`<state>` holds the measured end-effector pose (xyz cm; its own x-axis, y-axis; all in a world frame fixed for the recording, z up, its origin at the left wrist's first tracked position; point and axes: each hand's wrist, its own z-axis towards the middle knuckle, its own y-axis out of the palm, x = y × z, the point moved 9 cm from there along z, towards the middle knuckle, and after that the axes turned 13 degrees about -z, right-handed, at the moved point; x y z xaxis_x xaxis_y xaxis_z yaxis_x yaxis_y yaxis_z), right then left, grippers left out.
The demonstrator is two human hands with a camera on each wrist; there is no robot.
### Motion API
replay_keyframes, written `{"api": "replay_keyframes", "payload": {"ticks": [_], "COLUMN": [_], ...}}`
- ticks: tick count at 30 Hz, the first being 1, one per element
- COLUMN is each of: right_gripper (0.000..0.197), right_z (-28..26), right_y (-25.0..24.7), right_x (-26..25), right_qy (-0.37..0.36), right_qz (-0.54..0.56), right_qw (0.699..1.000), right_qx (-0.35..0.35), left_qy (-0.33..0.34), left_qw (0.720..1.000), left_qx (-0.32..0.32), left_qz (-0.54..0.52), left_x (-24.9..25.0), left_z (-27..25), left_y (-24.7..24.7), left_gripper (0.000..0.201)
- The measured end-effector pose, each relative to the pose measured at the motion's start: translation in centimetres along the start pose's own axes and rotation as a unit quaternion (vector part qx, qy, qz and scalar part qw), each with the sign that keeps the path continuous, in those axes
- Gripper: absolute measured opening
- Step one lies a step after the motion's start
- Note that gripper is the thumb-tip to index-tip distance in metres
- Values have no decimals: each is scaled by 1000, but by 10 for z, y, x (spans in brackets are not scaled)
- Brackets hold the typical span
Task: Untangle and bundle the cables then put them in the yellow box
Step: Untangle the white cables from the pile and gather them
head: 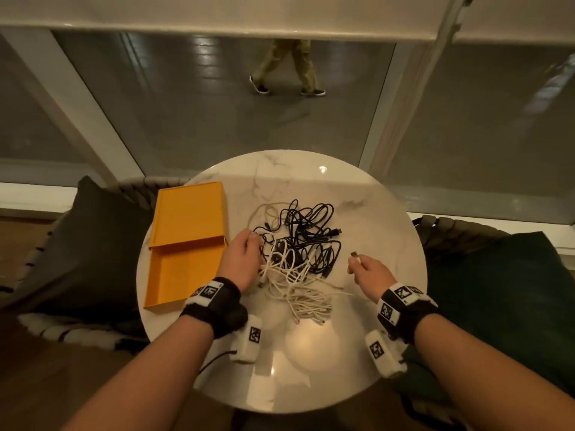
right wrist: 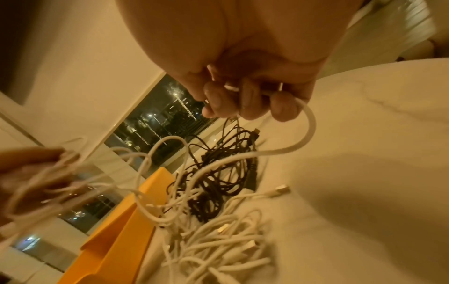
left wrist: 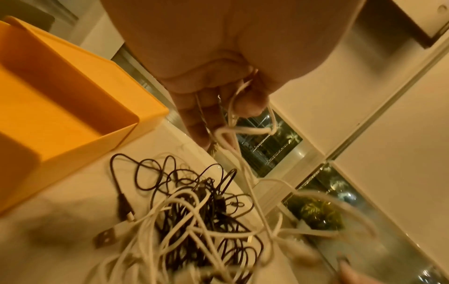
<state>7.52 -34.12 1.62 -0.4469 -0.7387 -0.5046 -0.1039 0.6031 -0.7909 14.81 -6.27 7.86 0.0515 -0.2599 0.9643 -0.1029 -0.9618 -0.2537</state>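
Observation:
A tangle of black cables [head: 306, 234] and white cables [head: 298, 290] lies in the middle of the round marble table [head: 389, 213]. My left hand [head: 245, 253] sits at the tangle's left edge and pinches loops of white cable [left wrist: 233, 123]. My right hand [head: 364, 269], to the right of the pile, grips the end of a white cable [right wrist: 291, 148], its USB plug [head: 354, 255] sticking out past the fingers. The open yellow box [head: 183, 281] and its lid [head: 189, 213] lie at the table's left side.
Dark cushioned chairs stand at the left [head: 93, 244] and right [head: 497, 275] of the table. Behind it is a glass wall, beyond which a person's legs [head: 289, 66] are on the floor. The table's near part [head: 295, 368] carries only reflections.

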Motion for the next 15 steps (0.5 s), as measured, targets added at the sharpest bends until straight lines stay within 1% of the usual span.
{"api": "replay_keyframes", "payload": {"ticks": [2, 5, 7, 9, 11, 13, 14, 15], "right_gripper": [39, 37, 36, 36, 36, 36, 35, 34], "right_z": [4, 5, 3, 0, -3, -11, -16, -22], "right_y": [-5, -20, -31, -41, -50, -60, -67, -76], "right_x": [18, 37, 32, 17, -5, -27, -39, -50], "right_qy": [32, 74, 65, 39, 3, -33, -51, -71], "right_qz": [-6, 15, 49, 89, 132, 184, 208, 229], "right_qw": [999, 996, 995, 992, 986, 977, 970, 963], "right_qx": [6, 39, 61, 83, 100, 107, 112, 120], "left_qy": [2, -7, -32, -57, -70, -82, -92, -100], "left_qw": [999, 998, 998, 998, 996, 982, 972, 962], "left_qx": [19, 38, 27, 11, -14, -60, -77, -87], "left_qz": [-32, -55, -41, -12, 57, 160, 202, 238], "left_x": [8, 5, -6, -23, -38, -52, -59, -64], "left_z": [4, 8, 8, 5, 1, -2, -3, -4], "left_y": [-6, -13, -11, -6, 2, 15, 19, 21], "left_gripper": [29, 27, 23, 19, 18, 18, 21, 29]}}
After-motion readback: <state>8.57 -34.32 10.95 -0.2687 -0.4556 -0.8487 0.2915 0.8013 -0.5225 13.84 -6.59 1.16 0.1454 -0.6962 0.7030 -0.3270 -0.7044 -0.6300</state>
